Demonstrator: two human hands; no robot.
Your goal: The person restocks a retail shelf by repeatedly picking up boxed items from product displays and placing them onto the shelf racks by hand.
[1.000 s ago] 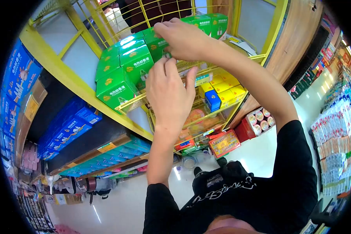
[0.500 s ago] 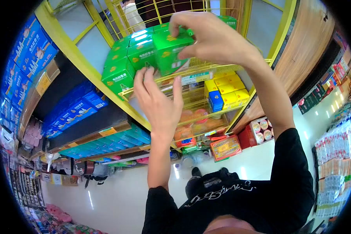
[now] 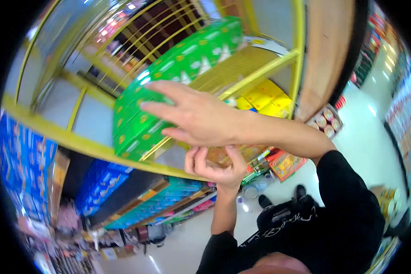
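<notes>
Green printed boxes (image 3: 139, 109) stand packed in a row on a yellow wire shelf (image 3: 233, 68); the picture is somewhat blurred. My right hand (image 3: 196, 114) reaches across in front of the row, fingers stretched and apart, close to the boxes' near side. Whether its fingertips touch a box I cannot tell. Just below it, my left hand (image 3: 219, 170) is turned up with loosely curled fingers and the thumb apart. Nothing shows between those fingers.
Yellow boxes (image 3: 269, 98) lie on the level below. Blue boxes (image 3: 100, 182) fill a dark shelf at the left. A wooden panel (image 3: 324, 59) borders the rack on the right. A carton of round tubs (image 3: 326, 121) and an orange package (image 3: 285, 164) are low down near the floor.
My right hand has let go of a green box and moved left and down. My left hand has dropped away from the boxes' front. The camera view has turned.
</notes>
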